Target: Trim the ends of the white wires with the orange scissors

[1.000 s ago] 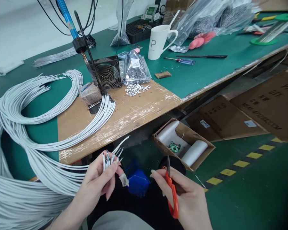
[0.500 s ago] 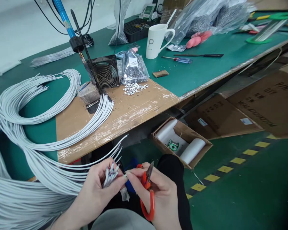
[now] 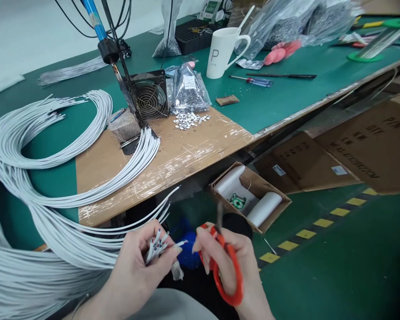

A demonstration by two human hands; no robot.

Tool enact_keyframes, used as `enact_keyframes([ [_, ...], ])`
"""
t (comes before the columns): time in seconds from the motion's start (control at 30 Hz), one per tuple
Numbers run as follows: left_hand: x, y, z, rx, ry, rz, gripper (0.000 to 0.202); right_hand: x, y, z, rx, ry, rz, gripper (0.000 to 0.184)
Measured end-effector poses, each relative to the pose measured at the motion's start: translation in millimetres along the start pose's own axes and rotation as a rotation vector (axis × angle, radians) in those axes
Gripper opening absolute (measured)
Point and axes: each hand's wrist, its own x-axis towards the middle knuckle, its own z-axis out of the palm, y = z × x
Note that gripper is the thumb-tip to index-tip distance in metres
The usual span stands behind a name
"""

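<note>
My left hand (image 3: 143, 266) is closed around a bunch of white cable ends (image 3: 157, 244), with small dark and coloured wire tips showing. One cable end (image 3: 180, 243) sticks out to the right between its thumb and finger. To the right, my right hand (image 3: 230, 253) grips red-handled scissors (image 3: 235, 278), whose blades point up and look blurred. A small gap separates the right fingertips from the cable end. The long white cables (image 3: 63, 226) run left from my left hand, past the bench edge, into a large coil.
On the green bench (image 3: 193, 95) a soldering iron (image 3: 120, 75) stands before a small fan (image 3: 150, 95). Small metal parts (image 3: 188, 120) lie by a plastic bag (image 3: 188, 89). A white mug (image 3: 222, 53) is farther back. Below, an open carton (image 3: 276, 218) sits on the floor.
My right hand has moved right, away from the cable end it was pinching beside my left thumb. The scissors have turned with it. My left hand stays on the bunch.
</note>
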Motion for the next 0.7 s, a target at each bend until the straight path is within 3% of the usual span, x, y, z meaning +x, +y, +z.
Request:
enact_keyframes([
  [0.07, 0.8, -0.4, 1.5, 0.022, 0.007, 0.020, 0.026, -0.9, -4.1, -3.5, -0.124, -0.117, -0.027, 0.043],
  [0.17, 1.7, -1.7, 3.3, 0.058, 0.017, 0.031, 0.028, 0.4, -9.2, -3.3, -0.177, -0.183, -0.036, 0.032],
  [0.37, -0.6, -6.8, 6.2, 0.119, 0.039, 0.047, 0.027, 0.6, -8.4, -3.0, -0.111, -0.138, 0.174, 0.029],
  [0.47, -0.3, -6.1, 6.0, 0.109, 0.063, 0.043, 0.028, -0.6, -7.1, -6.1, -0.038, -0.052, 0.200, 0.031],
  [0.57, 1.3, -3.0, 4.4, 0.077, 0.040, 0.030, 0.026, -1.6, -7.6, -8.2, -0.043, 0.035, 0.134, 0.038],
  [0.7, 1.7, -0.9, 1.9, 0.010, -0.001, -0.013, 0.025, -4.3, -3.9, -4.2, -0.136, -0.052, -0.078, 0.029],
])
